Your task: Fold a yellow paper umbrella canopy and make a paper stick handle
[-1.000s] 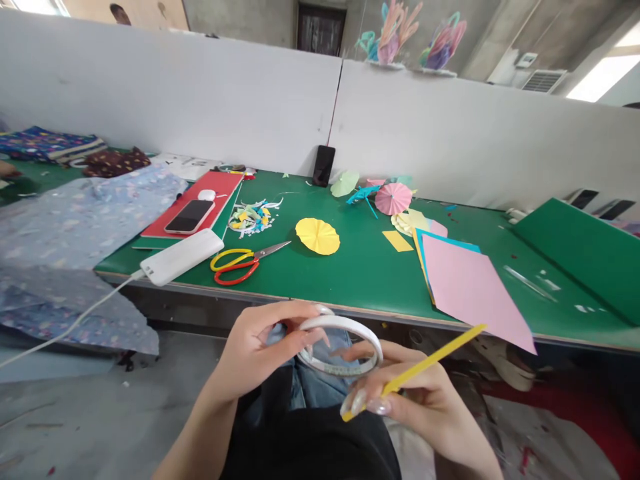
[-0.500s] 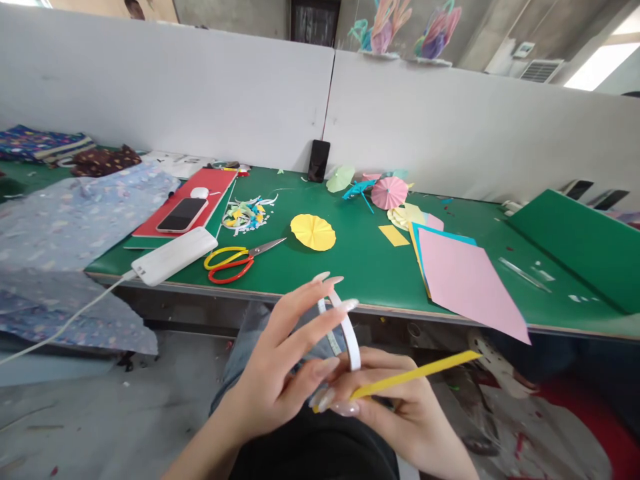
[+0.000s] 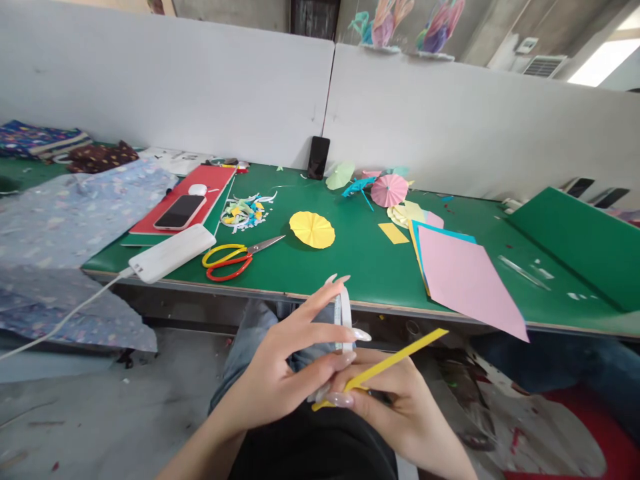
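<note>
My left hand (image 3: 293, 363) holds a thin white tape roll (image 3: 346, 313) upright above my lap. Its fingertips are at the roll's upper edge, and the thumb meets my right fingers. Between the thumb and fingers of my right hand (image 3: 390, 387) is a narrow yellow paper strip (image 3: 403, 353), its long end slanting up to the right and a short end poking out at left. The lower part of the roll is hidden behind the fingers. On the green table (image 3: 250, 277) ahead lies a pleated yellow paper disc (image 3: 313, 230), with scissors (image 3: 230, 260) to its left.
Paper scraps (image 3: 245, 212), a white power bank (image 3: 173, 253) with cable and a phone (image 3: 180, 212) on a red folder (image 3: 210, 180) are at left. Paper umbrellas (image 3: 390, 191) stand at the back. Coloured sheets (image 3: 465, 273) overhang the edge at right. A white partition (image 3: 200, 87) rises behind.
The tape roll has turned more upright and edge-on as my left hand shifts slightly right. The yellow strip's long end has swung upward and left, tilting more steeply.
</note>
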The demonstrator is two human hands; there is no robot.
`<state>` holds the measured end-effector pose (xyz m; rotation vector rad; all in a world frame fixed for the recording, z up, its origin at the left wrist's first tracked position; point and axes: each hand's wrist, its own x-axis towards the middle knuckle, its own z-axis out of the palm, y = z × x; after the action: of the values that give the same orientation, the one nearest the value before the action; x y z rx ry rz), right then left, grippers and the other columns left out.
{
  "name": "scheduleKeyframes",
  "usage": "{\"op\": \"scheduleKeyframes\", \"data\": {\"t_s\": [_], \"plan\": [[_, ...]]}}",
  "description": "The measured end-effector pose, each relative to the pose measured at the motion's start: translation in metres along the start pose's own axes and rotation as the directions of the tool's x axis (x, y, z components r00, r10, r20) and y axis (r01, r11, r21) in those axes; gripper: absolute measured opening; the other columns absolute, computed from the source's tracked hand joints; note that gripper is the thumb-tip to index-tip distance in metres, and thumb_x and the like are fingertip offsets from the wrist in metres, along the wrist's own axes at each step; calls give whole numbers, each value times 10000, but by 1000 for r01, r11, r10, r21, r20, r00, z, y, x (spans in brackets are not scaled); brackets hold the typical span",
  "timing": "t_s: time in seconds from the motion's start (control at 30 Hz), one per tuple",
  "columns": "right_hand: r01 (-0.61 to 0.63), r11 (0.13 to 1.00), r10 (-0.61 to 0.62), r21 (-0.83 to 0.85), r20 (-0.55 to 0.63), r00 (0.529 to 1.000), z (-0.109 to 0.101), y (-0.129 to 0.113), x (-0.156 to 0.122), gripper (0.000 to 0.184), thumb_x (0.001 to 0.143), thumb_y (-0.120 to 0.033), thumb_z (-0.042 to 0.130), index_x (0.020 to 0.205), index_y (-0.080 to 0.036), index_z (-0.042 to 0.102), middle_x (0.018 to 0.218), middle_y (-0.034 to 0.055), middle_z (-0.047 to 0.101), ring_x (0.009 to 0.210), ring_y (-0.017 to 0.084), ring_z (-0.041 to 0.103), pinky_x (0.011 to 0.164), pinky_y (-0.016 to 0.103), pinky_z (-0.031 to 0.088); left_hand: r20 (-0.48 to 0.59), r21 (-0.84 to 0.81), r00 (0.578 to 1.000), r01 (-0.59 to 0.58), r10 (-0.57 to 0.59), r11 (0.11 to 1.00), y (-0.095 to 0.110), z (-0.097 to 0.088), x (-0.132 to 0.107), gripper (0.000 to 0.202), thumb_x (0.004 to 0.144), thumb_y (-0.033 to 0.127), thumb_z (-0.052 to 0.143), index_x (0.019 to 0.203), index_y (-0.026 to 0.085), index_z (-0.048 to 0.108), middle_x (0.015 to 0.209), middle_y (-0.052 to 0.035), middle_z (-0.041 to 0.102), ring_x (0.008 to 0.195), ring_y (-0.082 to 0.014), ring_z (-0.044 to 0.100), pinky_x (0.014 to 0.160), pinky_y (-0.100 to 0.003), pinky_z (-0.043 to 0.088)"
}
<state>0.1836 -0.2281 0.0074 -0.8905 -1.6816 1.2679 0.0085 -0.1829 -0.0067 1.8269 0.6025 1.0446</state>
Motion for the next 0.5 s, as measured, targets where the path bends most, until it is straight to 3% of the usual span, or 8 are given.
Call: {"op": "scheduleKeyframes", "data": {"t_s": [0.13,0.3,0.4,0.5], "plan": [[15,1000,-15,-24,-12,1000,1,3,1,236,815,-35,630,920,-218,738,874,2,725,811,126,657,747,194,488,-7,-180,989,147,-151,973,1,2,1,212,852,153,598,1018,281,630,1478,-2,371,1384,-252,290,1137,-451,247],[14,998,-15,-61,-19,1000,1,3,-1,297,801,-23,640,941,-268,733,903,-27,722,779,107,636,731,171,478,39,-268,987,161,-156,950,2,2,0,118,839,157,615,885,253,664,1457,23,406,1398,-246,254,1156,-439,195],[40,995,-44,-93,-37,998,-2,-1,0,304,843,-37,584,977,-272,722,975,-4,716,866,137,645,762,205,490,25,-328,986,167,-168,930,1,4,-3,255,841,166,621,1035,331,614,1414,49,465,1383,-209,296,1147,-416,230],[62,989,-66,-131,-31,997,-3,-4,2,286,847,-37,570,951,-258,719,981,7,716,867,144,650,763,215,497,-11,-288,987,148,-158,946,-1,6,-7,407,869,171,589,1204,395,531,1418,58,460,1358,-192,346,1132,-378,277]]}}
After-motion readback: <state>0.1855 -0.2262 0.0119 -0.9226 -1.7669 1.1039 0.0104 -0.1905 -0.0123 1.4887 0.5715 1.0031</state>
